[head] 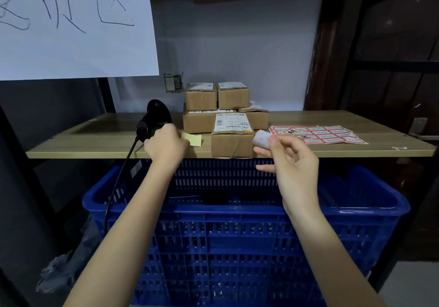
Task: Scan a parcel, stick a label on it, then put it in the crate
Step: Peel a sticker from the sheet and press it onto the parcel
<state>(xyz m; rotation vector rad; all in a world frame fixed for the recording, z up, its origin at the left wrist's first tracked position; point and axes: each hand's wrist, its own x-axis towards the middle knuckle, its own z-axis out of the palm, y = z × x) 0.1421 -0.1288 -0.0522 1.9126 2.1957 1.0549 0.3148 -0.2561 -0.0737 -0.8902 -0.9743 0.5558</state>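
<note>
A cardboard parcel [231, 141] with a white shipping label on top sits at the shelf's front edge. My left hand [165, 144] is closed on the black barcode scanner [153, 120], left of the parcel. My right hand [288, 155] hovers just right of the parcel, pinching a small peeled sticker label [262, 138] between thumb and fingers. The sticker sheet [318, 134], red-bordered, lies flat on the shelf to the right. The blue plastic crate [237, 214] stands below the shelf, under both arms.
Several more cardboard parcels [215, 105] are stacked behind the front one. A yellow sticky note [193, 139] lies beside the scanner. The scanner's cable [114, 188] hangs down left of the crate. A handwritten white paper sign [76, 26] hangs at upper left.
</note>
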